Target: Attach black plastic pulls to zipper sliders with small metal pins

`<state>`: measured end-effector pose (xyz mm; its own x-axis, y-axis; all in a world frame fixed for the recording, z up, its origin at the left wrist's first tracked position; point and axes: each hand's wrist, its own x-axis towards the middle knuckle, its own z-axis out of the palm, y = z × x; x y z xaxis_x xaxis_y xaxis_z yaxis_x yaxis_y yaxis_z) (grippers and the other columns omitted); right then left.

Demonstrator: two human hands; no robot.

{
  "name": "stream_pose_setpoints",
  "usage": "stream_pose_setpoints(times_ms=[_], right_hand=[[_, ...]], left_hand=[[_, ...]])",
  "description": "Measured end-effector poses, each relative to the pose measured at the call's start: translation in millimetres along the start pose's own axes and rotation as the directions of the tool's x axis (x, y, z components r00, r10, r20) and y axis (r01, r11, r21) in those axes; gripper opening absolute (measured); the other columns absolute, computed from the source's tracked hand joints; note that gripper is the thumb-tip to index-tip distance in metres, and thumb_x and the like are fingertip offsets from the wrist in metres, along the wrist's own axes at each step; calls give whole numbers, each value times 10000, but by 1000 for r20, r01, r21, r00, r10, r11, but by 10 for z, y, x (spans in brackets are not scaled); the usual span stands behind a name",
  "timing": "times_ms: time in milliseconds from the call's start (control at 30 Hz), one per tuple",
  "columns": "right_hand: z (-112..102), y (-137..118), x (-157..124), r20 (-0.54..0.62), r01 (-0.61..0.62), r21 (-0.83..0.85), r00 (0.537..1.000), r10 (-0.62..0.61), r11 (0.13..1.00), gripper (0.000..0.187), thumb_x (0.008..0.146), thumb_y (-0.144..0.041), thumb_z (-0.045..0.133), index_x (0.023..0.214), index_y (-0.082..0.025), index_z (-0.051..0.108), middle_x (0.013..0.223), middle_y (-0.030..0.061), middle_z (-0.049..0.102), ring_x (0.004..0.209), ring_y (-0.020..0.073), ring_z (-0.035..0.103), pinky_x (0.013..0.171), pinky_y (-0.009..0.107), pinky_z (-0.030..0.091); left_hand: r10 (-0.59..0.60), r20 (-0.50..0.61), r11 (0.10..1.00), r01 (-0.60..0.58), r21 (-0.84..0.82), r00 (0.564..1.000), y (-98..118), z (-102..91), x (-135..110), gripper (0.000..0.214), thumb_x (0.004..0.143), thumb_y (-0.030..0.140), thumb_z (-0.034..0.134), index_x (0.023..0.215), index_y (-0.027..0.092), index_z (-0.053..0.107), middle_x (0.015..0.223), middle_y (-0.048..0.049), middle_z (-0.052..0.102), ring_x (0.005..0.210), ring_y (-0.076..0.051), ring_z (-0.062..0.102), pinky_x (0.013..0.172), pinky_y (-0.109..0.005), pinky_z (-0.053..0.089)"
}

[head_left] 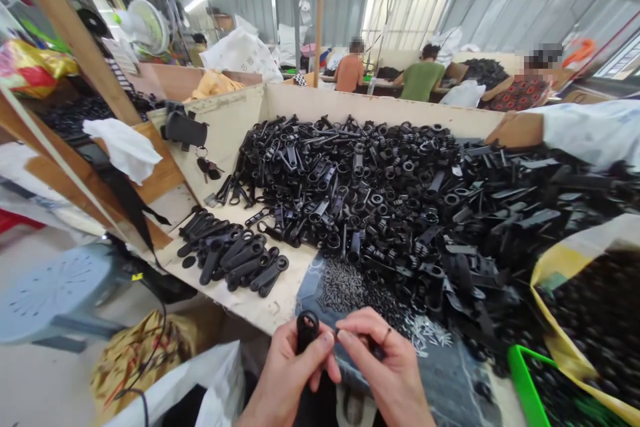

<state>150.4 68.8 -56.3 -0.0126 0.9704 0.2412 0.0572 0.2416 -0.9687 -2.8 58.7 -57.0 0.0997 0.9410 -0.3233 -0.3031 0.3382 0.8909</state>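
At the table's front edge, my left hand (287, 373) is closed around a black plastic part with a ring-shaped end (307, 325) that sticks up past the thumb. Close beside it, my right hand (387, 370) pinches thumb and forefinger together near the part; what they hold is too small or hidden to make out. Just beyond the hands, small dark metal pieces (345, 287) and shiny silver pins (429, 335) are spread on a blue-grey sheet (435, 380). A big heap of black ring-ended parts (345, 180) rises behind them.
Several black long-handled parts (245, 255) lie in rows on the left of the table. Right of me are a green tray (525, 380) and a yellow-edged sack (545, 267) of black pieces. A blue stool (55, 287) stands left. Several people work at the back.
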Motion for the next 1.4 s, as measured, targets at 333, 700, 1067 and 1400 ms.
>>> stream_pose_setpoints(times_ms=[333,700,1067,1400], right_hand=[[-129,-5,-10,104,136,-99,987,-126,986,94,945,-253,723,916,-257,812,785,26,735,671,163,675,582,220,517],[-325,-10,-174,74,233,-245,972,-221,941,274,955,-130,660,1149,-279,782,882,49,727,711,179,715,560,229,561],[-421,38,-243,119,255,-367,967,-227,894,136,936,-153,678,1023,-237,740,845,29,694,542,128,621,443,214,475],[-469,-5,-220,124,207,-402,977,-171,892,80,946,-199,652,976,-232,717,831,38,698,632,161,651,488,228,492]], left_hand=[[-33,-13,997,34,72,999,17,40,-44,441,779,567,798,791,138,696,477,-18,659,400,-51,363,444,-190,222],[-297,69,896,303,-326,952,53,371,-6,386,654,413,873,629,177,569,411,74,503,373,-27,290,429,-183,194],[-426,181,795,462,-393,887,-55,396,-54,321,691,328,847,629,163,579,455,69,526,347,-14,302,429,-178,186],[-437,281,843,498,-203,854,188,315,-180,332,605,113,717,929,171,678,759,-2,664,618,-105,551,619,-230,410]])
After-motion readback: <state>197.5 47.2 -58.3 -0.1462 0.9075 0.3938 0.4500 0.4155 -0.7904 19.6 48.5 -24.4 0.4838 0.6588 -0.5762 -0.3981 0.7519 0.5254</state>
